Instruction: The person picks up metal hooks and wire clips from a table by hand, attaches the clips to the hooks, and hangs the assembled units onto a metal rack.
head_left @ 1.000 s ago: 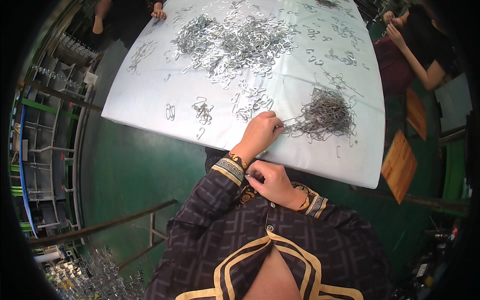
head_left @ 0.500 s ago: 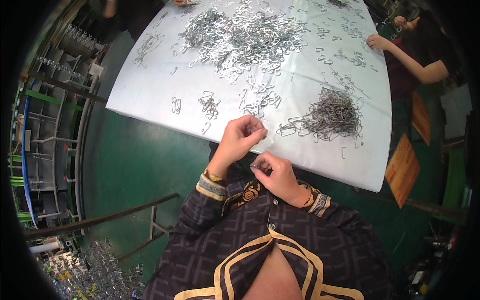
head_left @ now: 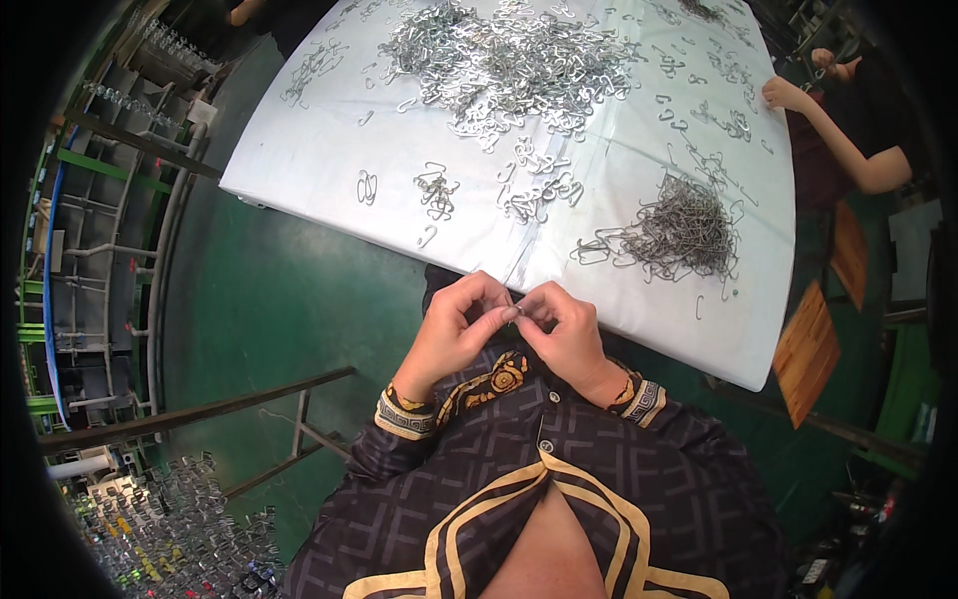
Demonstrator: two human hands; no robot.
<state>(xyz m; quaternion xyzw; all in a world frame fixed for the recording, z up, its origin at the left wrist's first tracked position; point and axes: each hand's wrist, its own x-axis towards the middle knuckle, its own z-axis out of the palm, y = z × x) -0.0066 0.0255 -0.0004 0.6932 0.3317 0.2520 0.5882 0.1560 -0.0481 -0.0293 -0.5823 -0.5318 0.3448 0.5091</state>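
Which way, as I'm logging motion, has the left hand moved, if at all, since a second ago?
Yes: against the table, the left hand has drawn back from the dark pile to its near edge, beside the right hand.

Two own hands counted: left hand [head_left: 462,324], right hand [head_left: 566,334]. Pinched metal [head_left: 517,312] too small to be counted. One white-topped table [head_left: 309,165], one big silvery hook heap [head_left: 509,70], one dark wire heap [head_left: 691,228], two wooden boards [head_left: 806,354] counted.
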